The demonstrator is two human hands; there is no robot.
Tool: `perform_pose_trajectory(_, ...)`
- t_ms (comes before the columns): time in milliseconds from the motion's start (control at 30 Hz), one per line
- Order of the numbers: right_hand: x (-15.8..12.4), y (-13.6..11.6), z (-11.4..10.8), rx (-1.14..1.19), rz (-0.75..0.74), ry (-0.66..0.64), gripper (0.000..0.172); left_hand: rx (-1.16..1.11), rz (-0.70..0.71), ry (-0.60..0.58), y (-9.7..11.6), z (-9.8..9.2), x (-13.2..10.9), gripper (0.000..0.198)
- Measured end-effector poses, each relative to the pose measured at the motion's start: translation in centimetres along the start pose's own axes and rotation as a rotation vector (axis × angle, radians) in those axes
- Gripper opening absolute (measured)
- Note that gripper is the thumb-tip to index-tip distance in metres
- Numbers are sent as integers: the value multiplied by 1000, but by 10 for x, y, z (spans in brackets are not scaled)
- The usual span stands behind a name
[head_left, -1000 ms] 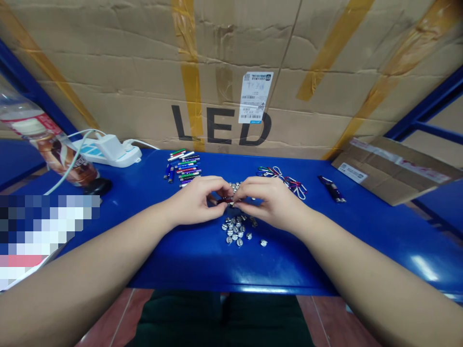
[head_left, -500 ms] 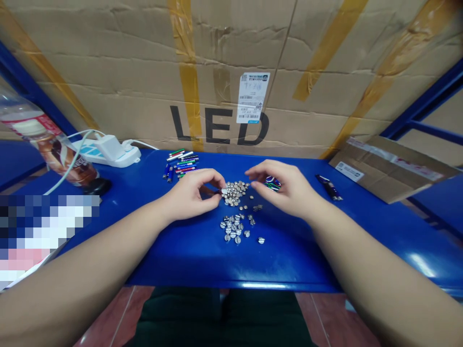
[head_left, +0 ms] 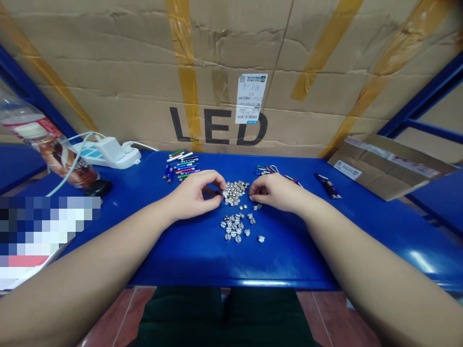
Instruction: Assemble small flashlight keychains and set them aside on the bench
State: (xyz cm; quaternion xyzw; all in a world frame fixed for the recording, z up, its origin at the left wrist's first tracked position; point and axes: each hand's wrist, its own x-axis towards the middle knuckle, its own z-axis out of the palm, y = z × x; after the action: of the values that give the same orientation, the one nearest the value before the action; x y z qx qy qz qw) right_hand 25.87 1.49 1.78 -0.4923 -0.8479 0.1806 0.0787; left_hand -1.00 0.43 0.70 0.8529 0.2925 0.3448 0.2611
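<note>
My left hand pinches something small and dark between thumb and forefinger, mostly hidden by the fingers, at the left edge of a heap of silver button cells. Right of that heap, my right hand lies low with thumb and fingertips closed on the spot where a single button cell lay; the cell itself is covered. Two loose button cells lie just below the heap. Nearer me are several slotted metal caps, with small metal pieces below my right hand.
Coloured metal tubes lie behind my left hand; clips and cords lie behind my right. Dark pen-like tubes and a small carton are at right. A power strip and a bottle stand left. A large LED carton backs the blue table.
My right hand has come down and its fingers have closed where the lone button cell lay, uncovering the coloured clips behind. The left hand keeps its pinch almost unmoved.
</note>
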Motion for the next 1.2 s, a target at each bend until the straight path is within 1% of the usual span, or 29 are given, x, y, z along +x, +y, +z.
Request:
perform_pose_trajectory(67,-1,0,-2,19,16,-13,6,-7,-3,3,-1,1,0,12)
perform_pose_trajectory(100,-3,-1,-3,26,-3,0,4,-11,-6,2,-2,1,0,12)
perform_pose_trajectory(167,-7,-6,-6,84,-106,82,3,-24,-20,-6,-2,1,0,12)
perform_pose_trajectory(300,-16,-24,-3,299,-365,326,7,-44,-58,-33,0,2,-1,15)
perform_pose_trajectory(400,-16,-36,5,279,-514,379,3,-33,-53,-43,3,3,-2,16)
perform_pose_trajectory(467,-14,-39,10,245,-561,392,4,-19,-42,-46,4,3,-2,15)
perform_pose_trajectory(733,-10,-34,17,213,-588,423,4,0,-11,-40,5,3,-2,16)
perform_pose_trajectory(833,-10,-35,19,240,-596,401,9,9,-12,-45,5,2,-2,16)
perform_pose_trajectory(933,-11,-35,18,236,-607,357,12,9,-16,-86,4,2,-3,15)
perform_pose_trajectory(1000,-14,-34,13,220,-615,329,12,-10,-27,-97,3,2,-3,15)
perform_pose_trajectory(1067,-18,-31,4,208,-594,332,13,-36,-47,-77,3,2,-3,15)
perform_pose_trajectory(1133,-23,-25,-6,187,-525,337,12,-44,-69,-68,2,1,-2,16)
perform_pose_trajectory(1167,-25,-21,-11,161,-479,314,11,-40,-77,-72,1,1,-2,15)
perform_pose_trajectory(1200,-27,-17,-15,122,-438,265,10,-35,-84,-77,1,0,-2,15)
